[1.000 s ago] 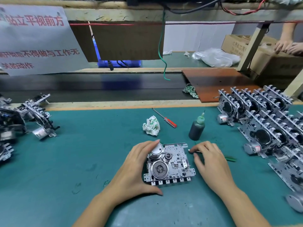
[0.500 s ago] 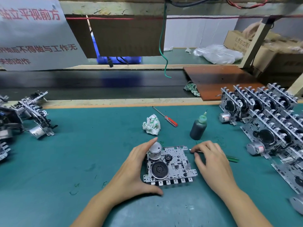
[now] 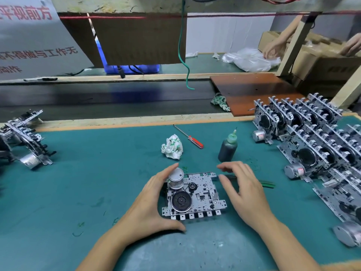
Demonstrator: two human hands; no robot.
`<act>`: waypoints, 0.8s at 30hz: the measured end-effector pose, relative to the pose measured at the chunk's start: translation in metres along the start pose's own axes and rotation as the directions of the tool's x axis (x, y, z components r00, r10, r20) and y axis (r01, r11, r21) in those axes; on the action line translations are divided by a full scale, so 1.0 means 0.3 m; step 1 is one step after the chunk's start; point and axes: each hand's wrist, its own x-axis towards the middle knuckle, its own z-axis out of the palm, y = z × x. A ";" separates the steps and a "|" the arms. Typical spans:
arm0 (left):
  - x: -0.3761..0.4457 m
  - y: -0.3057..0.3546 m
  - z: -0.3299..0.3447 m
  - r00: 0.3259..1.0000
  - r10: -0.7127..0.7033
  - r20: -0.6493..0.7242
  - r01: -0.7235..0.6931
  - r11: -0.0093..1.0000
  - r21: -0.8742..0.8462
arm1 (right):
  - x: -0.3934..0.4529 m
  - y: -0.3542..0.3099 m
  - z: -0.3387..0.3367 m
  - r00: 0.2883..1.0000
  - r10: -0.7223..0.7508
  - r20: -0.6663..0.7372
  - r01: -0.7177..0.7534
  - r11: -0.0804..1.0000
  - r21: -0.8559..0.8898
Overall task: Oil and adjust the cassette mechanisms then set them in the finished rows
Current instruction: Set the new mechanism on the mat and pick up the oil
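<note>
Your left hand (image 3: pixel 154 198) grips the mechanism (image 3: pixel 193 196); your right hand (image 3: pixel 242 184) hovers empty, nearer the oil bottle (image 3: pixel 227 146) toward the bench's far edge

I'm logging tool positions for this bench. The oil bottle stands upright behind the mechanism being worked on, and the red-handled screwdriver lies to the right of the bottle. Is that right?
Not quite. The head view shows the oil bottle standing upright behind the mechanism, but the red-handled screwdriver lies to the left of the bottle, between it and the crumpled rag.
</note>
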 end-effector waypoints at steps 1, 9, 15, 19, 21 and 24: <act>0.000 0.001 -0.002 1.000 0.005 0.012 -0.005 1.000 -0.005 | 0.002 -0.012 -0.011 0.997 -0.031 0.064 0.029 0.999 0.031; 0.002 0.007 -0.002 1.000 0.013 0.018 -0.013 1.000 -0.006 | 0.065 -0.067 -0.032 0.785 -0.175 0.594 0.417 0.858 -0.299; 0.004 -0.002 0.010 1.000 -0.008 -0.018 0.008 1.000 -0.014 | 0.129 -0.111 -0.018 0.778 -0.170 0.604 0.462 0.807 -0.368; 0.024 -0.012 0.000 0.987 -0.162 -0.019 0.150 0.947 -0.284 | 0.149 -0.123 -0.051 0.808 -0.180 0.561 0.394 0.874 -0.286; 0.033 0.007 -0.020 0.975 -0.197 0.101 0.217 0.762 -0.611 | 0.144 -0.129 -0.067 0.807 -0.119 0.579 0.099 0.993 0.067; 0.070 0.081 -0.015 0.959 -0.151 0.240 0.283 0.543 -0.790 | 0.110 -0.154 -0.045 0.712 -0.235 0.662 -0.345 0.703 0.621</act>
